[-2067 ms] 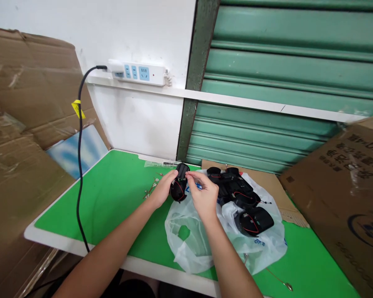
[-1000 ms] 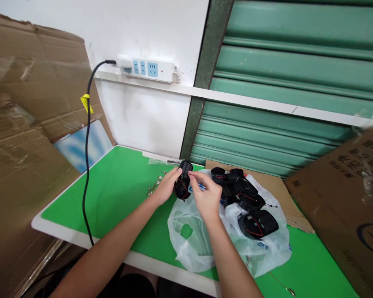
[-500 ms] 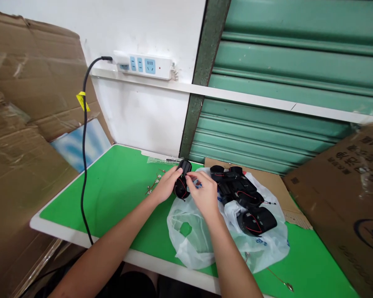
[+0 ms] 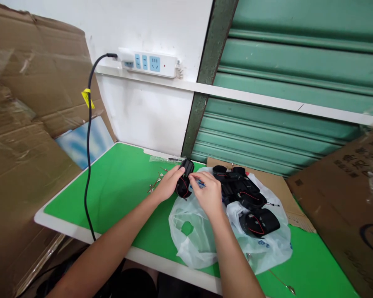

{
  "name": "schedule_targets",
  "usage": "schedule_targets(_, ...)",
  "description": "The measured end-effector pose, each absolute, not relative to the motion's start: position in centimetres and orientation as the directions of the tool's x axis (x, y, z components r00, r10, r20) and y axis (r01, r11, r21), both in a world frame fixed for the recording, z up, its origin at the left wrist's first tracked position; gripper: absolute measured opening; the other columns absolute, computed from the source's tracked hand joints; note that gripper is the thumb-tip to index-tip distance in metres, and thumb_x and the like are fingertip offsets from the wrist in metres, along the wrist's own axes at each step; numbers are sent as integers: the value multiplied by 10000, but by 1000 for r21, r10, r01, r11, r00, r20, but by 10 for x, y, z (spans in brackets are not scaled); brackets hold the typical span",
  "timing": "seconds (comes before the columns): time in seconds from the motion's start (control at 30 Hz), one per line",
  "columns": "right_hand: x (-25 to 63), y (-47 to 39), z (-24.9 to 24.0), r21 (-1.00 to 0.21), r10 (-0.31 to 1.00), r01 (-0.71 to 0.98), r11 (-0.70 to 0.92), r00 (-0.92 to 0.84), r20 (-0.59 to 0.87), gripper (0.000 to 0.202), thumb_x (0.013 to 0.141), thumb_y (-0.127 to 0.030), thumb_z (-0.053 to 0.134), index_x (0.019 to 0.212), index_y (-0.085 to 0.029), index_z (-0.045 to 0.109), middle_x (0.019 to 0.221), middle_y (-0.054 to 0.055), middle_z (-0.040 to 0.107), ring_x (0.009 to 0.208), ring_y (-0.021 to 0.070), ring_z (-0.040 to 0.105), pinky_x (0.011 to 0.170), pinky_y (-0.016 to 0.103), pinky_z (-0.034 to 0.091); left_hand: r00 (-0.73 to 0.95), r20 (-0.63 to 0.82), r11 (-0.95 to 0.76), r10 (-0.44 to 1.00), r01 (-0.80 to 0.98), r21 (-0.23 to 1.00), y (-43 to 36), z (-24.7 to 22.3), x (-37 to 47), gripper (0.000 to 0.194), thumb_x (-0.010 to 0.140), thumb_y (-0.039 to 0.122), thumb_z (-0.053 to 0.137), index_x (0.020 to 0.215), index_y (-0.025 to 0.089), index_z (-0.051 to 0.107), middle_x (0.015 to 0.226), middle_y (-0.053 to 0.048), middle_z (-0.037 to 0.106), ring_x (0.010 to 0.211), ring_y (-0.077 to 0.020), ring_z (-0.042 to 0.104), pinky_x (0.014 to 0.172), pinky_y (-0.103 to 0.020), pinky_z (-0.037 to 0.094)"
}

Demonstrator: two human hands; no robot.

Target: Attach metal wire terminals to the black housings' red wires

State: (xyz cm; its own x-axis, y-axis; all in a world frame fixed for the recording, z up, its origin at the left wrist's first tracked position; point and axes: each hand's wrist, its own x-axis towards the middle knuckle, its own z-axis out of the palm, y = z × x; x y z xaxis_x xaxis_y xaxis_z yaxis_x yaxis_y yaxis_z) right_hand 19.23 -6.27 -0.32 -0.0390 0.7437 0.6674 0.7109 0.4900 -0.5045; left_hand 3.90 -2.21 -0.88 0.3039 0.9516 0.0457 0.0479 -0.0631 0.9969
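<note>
My left hand (image 4: pixel 168 183) grips a black plastic part (image 4: pixel 183 187) with a thin red wire on its round end, held over the green table. My right hand (image 4: pixel 207 191) is closed in a pinch at the part's right side; what its fingertips hold is too small to name. Several similar black parts (image 4: pixel 259 222) with red wires lie to the right on a white plastic bag (image 4: pixel 195 252). Just left of my left hand, small pieces with thin wires (image 4: pixel 155 182) lie on the table.
The green table (image 4: pixel 112 186) has a white edge. Cardboard boxes (image 4: pixel 27 165) stand at left and right (image 4: pixel 348 178). A black cable (image 4: pixel 88 145) hangs from the power strip (image 4: pixel 155 64). Another wired piece (image 4: pixel 290 289) lies near the front right.
The whole view has shifted slightly, with things appearing a little further right. My left hand keeps its grip on the black part, and my right fingertips are slightly further from it.
</note>
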Motion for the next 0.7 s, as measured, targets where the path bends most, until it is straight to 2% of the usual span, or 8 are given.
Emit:
schedule_targets(0.3, 192, -62, -6, -471, 735, 727, 499, -68, 675, 140, 927, -185, 610, 858, -197, 731, 812, 36, 736, 767, 181, 676, 728, 293, 508, 314, 27, -24, 949, -13, 1000, -22, -7, 40, 375, 889, 453, 494, 1031, 141, 645, 1015, -49, 676, 986, -195, 581, 894, -279, 466)
schedule_targets(0.47, 191, -61, -10, -352, 702, 786, 508, -141, 698, 162, 959, -184, 564, 888, -187, 711, 824, 47, 721, 775, 194, 646, 727, 308, 485, 338, 20, -9, 941, -34, 999, -18, -15, 38, 310, 799, 288, 514, 1045, 135, 622, 986, -39, 658, 934, -178, 568, 869, -271, 459)
schedule_targets(0.7, 186, -61, -14, -264, 637, 778, 570, -216, 740, 180, 963, -131, 525, 942, -170, 699, 865, 62, 711, 810, 203, 613, 748, 329, 492, 354, 19, -9, 935, -32, 999, -18, -13, 32, 339, 756, 199, 518, 1077, 138, 609, 977, -26, 649, 926, -160, 552, 888, -266, 454)
